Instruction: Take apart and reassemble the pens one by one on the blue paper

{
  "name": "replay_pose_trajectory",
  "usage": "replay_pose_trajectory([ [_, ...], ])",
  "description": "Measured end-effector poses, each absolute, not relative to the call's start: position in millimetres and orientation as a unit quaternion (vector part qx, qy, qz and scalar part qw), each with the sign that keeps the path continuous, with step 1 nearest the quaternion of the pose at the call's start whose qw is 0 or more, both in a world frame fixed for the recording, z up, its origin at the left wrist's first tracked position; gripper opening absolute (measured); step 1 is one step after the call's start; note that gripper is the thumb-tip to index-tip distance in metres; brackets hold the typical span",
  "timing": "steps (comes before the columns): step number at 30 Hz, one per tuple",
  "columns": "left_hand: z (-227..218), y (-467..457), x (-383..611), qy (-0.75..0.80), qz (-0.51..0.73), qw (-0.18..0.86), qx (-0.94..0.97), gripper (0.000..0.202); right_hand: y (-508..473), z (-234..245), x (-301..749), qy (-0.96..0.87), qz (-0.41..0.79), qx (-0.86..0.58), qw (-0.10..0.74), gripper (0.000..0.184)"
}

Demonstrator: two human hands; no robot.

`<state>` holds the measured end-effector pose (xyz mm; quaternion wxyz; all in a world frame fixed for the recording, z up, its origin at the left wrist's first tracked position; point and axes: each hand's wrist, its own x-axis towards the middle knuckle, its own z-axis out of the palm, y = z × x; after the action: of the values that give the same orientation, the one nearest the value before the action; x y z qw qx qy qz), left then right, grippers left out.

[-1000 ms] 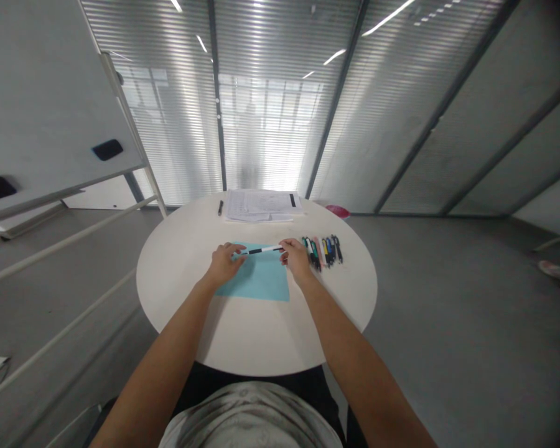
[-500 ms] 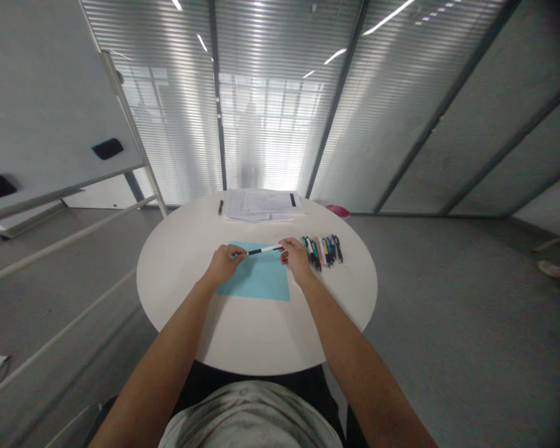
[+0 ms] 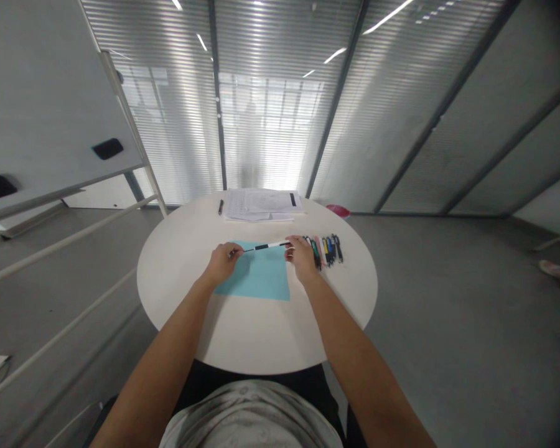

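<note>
A black-and-white pen point(image 3: 267, 246) lies level across the gap between my hands, above a light blue sheet of paper point(image 3: 256, 275). My right hand point(image 3: 301, 258) pinches its right end, and my left hand point(image 3: 223, 262) has its fingertips at the left end. Both hands rest over the edges of the blue sheet. Just right of my right hand, several pens and markers point(image 3: 325, 251) lie side by side on the round white table point(image 3: 256, 330).
A stack of printed papers point(image 3: 261, 205) and a black pen point(image 3: 221, 207) lie at the table's far edge. A pink object point(image 3: 338, 211) shows behind the table. A whiteboard point(image 3: 51, 93) stands at left, and a person's foot point(image 3: 555, 269) is on the floor at right.
The pen has shifted slightly right, its right end now tilted a little higher. My right hand has moved right, closer to the row of pens.
</note>
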<state>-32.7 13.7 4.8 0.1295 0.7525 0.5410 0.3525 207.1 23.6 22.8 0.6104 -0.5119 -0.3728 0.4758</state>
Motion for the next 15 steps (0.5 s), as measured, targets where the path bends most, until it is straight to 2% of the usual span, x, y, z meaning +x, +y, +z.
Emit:
replay_pose_trajectory([
  [7, 2.5, 17.4, -38.5, 0.547, 0.343, 0.114, 0.755, 0.024, 17.8, 32.4, 221.6, -0.389, 0.456, -0.522, 0.606, 0.026],
  [15, -0.5, 21.5, -45.8, 0.557, 0.352, 0.117, 0.743, 0.024, 30.6, 16.5, 232.2, -0.396, 0.398, -0.524, 0.64, 0.031],
])
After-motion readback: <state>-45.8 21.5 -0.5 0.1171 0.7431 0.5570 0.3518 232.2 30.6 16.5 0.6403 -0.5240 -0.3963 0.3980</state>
